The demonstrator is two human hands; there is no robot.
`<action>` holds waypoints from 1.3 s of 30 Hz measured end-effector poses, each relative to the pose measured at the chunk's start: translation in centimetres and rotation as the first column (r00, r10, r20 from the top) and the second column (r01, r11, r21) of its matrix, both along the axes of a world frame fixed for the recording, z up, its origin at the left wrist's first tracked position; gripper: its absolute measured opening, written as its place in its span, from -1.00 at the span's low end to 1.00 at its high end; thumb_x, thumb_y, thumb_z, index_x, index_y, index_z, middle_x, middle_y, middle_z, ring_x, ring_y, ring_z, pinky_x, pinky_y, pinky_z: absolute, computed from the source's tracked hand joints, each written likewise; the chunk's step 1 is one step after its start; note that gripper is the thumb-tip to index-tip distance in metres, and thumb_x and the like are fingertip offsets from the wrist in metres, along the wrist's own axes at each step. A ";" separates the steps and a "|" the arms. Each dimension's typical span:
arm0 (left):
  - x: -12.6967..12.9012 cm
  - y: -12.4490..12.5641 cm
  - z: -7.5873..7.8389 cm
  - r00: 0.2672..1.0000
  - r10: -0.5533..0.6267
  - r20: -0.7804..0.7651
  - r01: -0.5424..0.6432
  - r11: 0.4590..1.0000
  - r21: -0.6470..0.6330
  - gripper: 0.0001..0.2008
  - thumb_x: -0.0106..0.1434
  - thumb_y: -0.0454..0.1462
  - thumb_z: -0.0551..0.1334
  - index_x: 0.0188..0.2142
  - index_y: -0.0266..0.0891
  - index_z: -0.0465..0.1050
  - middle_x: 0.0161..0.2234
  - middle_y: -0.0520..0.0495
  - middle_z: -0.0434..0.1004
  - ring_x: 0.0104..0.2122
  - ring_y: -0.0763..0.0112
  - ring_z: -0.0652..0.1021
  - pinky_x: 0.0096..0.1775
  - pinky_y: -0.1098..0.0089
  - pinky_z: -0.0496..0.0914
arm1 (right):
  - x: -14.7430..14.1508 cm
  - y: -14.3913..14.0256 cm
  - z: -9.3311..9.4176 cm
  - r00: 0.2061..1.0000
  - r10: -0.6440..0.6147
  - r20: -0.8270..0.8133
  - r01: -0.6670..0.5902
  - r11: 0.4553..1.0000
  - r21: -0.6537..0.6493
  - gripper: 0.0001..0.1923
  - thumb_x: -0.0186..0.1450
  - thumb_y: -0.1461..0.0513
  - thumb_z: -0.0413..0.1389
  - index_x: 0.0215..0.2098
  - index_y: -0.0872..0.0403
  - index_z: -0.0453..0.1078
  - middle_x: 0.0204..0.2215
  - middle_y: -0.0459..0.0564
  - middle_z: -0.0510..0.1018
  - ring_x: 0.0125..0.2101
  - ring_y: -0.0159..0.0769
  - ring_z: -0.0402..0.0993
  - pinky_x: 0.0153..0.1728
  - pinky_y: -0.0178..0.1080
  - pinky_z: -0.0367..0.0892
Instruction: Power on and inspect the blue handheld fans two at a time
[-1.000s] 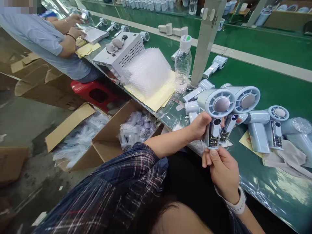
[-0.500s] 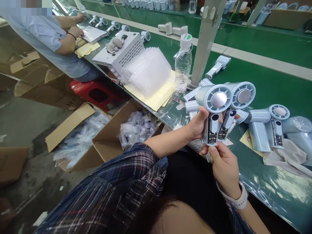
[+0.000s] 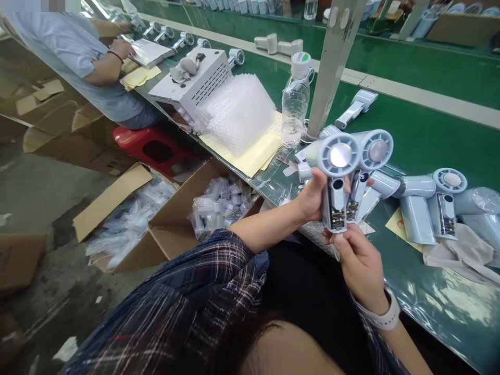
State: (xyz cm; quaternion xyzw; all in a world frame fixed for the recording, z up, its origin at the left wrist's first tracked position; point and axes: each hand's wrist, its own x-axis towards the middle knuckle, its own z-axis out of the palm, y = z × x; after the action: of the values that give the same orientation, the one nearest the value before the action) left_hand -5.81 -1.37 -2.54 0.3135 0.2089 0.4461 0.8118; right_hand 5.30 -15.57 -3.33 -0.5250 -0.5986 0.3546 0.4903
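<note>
The left hand [image 3: 312, 200] grips two pale blue handheld fans [image 3: 347, 166] together by their handles, fingers closed around them, just in front of the water bottle [image 3: 295, 99]. The right hand [image 3: 359, 271] is below the fans; its thumb and fingers pinch the lower end of the nearer handle. More fans [image 3: 433, 200] lie on the green table [image 3: 429, 135] to the right of the bottle.

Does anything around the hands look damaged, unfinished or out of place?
Both fans gripped by the left hand have open handles with bare circuit boards showing; the right hand touches their bases. Nothing looks spilled or broken.
</note>
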 end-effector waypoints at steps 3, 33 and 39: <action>-4.1 1.2 1.2 0.933 0.347 -0.094 -0.298 0.894 0.336 -0.08 0.06 0.66 -0.08 -0.49 -0.13 0.30 -0.12 -0.23 0.63 0.27 -0.07 0.56 0.10 -0.02 0.61 | 0.6 -0.3 0.0 0.989 0.144 0.046 -0.148 0.984 0.095 -0.72 0.52 0.10 0.21 -0.33 -0.03 0.60 -0.06 0.05 0.65 -0.12 -0.21 0.65 -0.07 -0.17 0.54; -8.5 5.5 3.5 0.942 0.243 -0.230 -0.174 0.943 0.282 -0.33 -0.06 0.04 0.61 -0.05 -0.09 0.43 -0.23 -0.02 0.62 -0.16 0.24 0.67 -0.10 0.25 0.53 | 2.4 0.7 -1.6 0.966 -0.195 -0.170 0.182 0.980 -0.085 -0.64 0.47 0.01 0.27 -0.42 0.00 0.55 -0.33 0.02 0.63 -0.30 -0.22 0.55 -0.31 -0.24 0.47; 4.7 12.1 5.1 0.808 0.018 -0.589 0.260 0.886 0.385 -0.45 0.22 0.18 0.46 -0.11 -0.24 0.62 -0.21 -0.16 0.72 -0.16 0.19 0.66 0.01 0.20 0.53 | 4.0 1.4 -2.0 0.960 -0.232 -0.159 0.232 0.973 -0.018 -0.68 0.49 0.03 0.24 -0.36 0.01 0.57 -0.29 0.05 0.63 -0.27 -0.18 0.56 -0.25 -0.17 0.48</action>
State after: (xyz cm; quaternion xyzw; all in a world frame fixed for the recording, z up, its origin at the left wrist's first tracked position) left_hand -1.09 10.74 2.59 0.6246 0.3154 0.3115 0.6429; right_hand 9.28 -14.21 -5.31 -0.5612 -0.4918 0.3353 0.5751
